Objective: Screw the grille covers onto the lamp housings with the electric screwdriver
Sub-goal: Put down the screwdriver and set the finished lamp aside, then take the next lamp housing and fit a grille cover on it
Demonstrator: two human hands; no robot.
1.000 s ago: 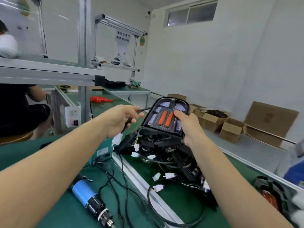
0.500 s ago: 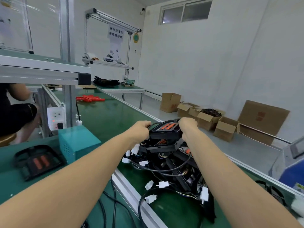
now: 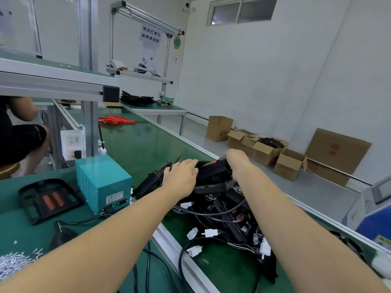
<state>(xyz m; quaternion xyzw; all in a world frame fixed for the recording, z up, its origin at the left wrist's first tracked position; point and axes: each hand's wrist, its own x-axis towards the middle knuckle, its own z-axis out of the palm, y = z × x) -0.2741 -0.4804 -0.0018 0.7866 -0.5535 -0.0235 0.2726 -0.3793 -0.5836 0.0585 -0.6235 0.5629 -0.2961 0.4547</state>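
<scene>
Both hands were out on the pile of lamp housings (image 3: 222, 208) at the far side of the desk (image 3: 137, 149). The left hand (image 3: 182, 178) lay flat, fingers straight, on the top housing (image 3: 211, 172); the right hand (image 3: 238, 163) curled over its far right end, gripping it. That housing ran left to right between them. One more grille-covered unit (image 3: 47, 199) sat well off to the left, nearer the left arm. I couldn't count the pile, it was too tangled.
</scene>
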